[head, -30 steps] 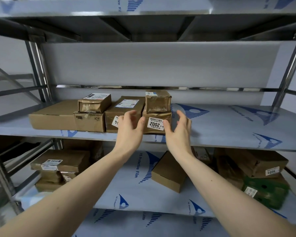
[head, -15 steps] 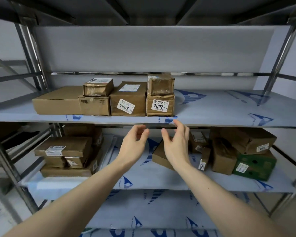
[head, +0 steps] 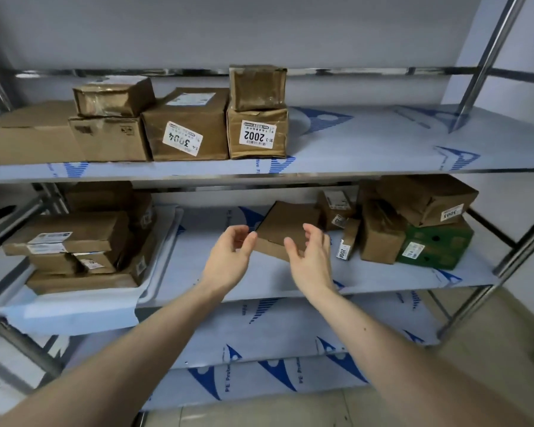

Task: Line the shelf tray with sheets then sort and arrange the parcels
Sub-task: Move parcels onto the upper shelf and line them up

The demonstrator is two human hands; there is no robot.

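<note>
Hands, left and right, hover loosely curled and holding nothing, just before a flat brown parcel on the shelf.

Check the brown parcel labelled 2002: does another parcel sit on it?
Yes, a smaller brown taped parcel sits on the brown parcel labelled 2002.

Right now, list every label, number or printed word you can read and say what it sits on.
"3004": white label on the wide brown parcel, upper shelf.
"2002" with "91-3": label on the lower stacked parcel, upside down.
"3005": label on the top right parcel, lower shelf, upside down.
"8002": label on the small leaning parcel, doubtful.
"PE Prote...": blue print on the shelf film.
The other labels are too small or blurred.
</note>
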